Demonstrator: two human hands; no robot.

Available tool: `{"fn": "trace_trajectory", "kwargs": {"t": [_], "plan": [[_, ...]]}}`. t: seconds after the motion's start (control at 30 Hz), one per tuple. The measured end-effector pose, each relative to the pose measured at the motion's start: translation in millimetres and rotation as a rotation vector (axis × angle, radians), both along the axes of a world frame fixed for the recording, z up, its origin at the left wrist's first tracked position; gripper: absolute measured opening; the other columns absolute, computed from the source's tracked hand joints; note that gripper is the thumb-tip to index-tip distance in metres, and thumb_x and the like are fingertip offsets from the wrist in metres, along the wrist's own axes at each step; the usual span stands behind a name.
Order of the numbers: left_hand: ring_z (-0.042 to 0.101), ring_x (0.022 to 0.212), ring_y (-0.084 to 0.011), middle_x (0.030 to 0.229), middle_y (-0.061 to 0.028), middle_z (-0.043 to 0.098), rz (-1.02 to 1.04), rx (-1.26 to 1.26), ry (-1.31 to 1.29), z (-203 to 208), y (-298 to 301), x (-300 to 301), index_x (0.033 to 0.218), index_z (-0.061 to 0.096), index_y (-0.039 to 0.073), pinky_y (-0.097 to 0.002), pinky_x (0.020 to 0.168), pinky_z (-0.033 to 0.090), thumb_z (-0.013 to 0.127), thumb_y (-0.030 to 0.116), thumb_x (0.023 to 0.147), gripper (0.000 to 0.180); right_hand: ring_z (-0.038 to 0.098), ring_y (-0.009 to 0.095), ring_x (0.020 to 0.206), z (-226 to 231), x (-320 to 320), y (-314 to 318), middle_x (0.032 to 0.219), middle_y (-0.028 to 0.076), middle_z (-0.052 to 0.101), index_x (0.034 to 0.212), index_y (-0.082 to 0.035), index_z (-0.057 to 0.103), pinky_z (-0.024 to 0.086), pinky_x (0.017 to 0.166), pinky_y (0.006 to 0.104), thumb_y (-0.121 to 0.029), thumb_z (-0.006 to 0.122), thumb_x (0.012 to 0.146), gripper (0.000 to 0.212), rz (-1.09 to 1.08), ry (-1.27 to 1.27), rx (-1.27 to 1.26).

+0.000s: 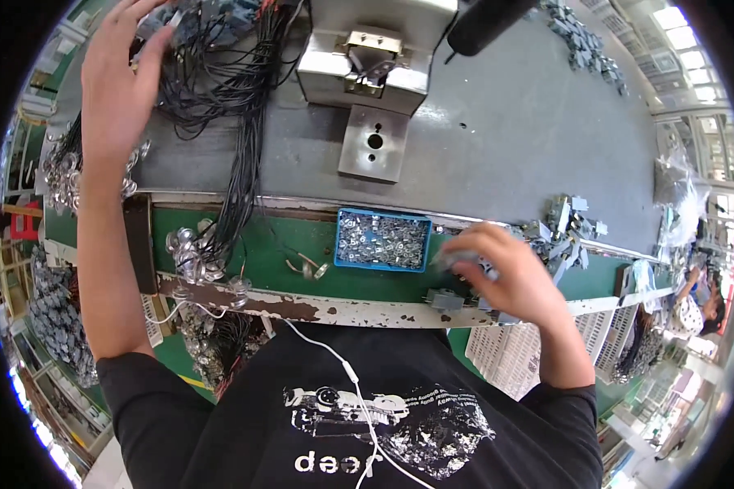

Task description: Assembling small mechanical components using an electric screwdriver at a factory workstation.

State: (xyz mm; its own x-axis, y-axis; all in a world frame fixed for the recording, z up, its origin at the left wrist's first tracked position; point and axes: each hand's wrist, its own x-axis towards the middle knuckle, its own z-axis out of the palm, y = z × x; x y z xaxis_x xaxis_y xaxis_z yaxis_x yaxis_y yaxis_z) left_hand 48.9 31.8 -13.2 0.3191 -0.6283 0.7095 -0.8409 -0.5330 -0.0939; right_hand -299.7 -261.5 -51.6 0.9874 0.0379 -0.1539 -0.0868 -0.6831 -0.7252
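My left hand [122, 81] is stretched to the far left, its thumb and fingers apart at the edge of a heap of grey plastic parts [220, 24] and black cables [257, 98]. A small pale piece lies by the thumb tip; I see no firm grip on it. On the right, my right hand [506, 269] is closed with its fingertips round a grey plastic part [457, 261], partly hidden and slightly blurred. Left of that hand sits a blue tray [337, 253] of small shiny metal pieces. Another grey plastic part [446, 300] lies just below the fingers.
A metal machine [318, 73] with a holed steel plate [371, 155] stands beyond the tray. Cables with round metal ends [189, 257] hang over the green ledge. A loose cable end [308, 267] lies left of the tray. More grey parts [567, 232] are piled right.
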Motion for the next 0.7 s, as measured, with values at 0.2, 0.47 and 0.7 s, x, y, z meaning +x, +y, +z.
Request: {"fn": "trace_trajectory", "kwargs": {"t": [0.2, 0.47, 0.7], "plan": [[0.065, 0.095, -0.0307, 0.09, -0.0072, 0.066, -0.232, 0.762, 0.796, -4.9, -1.2, -104.4, 0.092, 0.071, 0.008, -0.0423, 0.085, 0.053, 0.069, 0.01, 0.087, 0.006, 0.066, 0.029, 0.092, 36.6, 82.5, 7.3, 0.1, 0.012, 0.065, 0.111, -0.007, 0.072, 0.053, 0.08, 0.0389, -0.007, 0.073, 0.09, 0.021, 0.106, -0.218, -0.026], [0.067, 0.087, -0.0286, 0.085, -0.0073, 0.065, -0.209, 0.823, 0.78, 0.6, 18.4, -121.1, 0.096, 0.074, 0.009, -0.0413, 0.08, 0.054, 0.07, 0.009, 0.082, 0.014, 0.069, 0.033, 0.091, -5.8, 131.3, 31.4, 0.102, 0.01, 0.068, 0.112, -0.008, 0.067, 0.056, 0.078, 0.0426, -0.019, 0.076, 0.091, 0.026, 0.169, -0.402, -0.282], [0.069, 0.082, -0.0255, 0.084, -0.0027, 0.077, -0.498, 0.608, 1.029, 11.4, 11.4, -86.6, 0.1, 0.079, 0.007, -0.0383, 0.079, 0.055, 0.067, 0.0, 0.079, 0.025, 0.072, 0.034, 0.096, -19.7, 123.3, 34.4, 0.126, 0.011, 0.071, 0.116, -0.01, 0.072, 0.059, 0.081, 0.0403, -0.02, 0.077, 0.09, 0.028, 0.028, -0.582, -0.397]]}}
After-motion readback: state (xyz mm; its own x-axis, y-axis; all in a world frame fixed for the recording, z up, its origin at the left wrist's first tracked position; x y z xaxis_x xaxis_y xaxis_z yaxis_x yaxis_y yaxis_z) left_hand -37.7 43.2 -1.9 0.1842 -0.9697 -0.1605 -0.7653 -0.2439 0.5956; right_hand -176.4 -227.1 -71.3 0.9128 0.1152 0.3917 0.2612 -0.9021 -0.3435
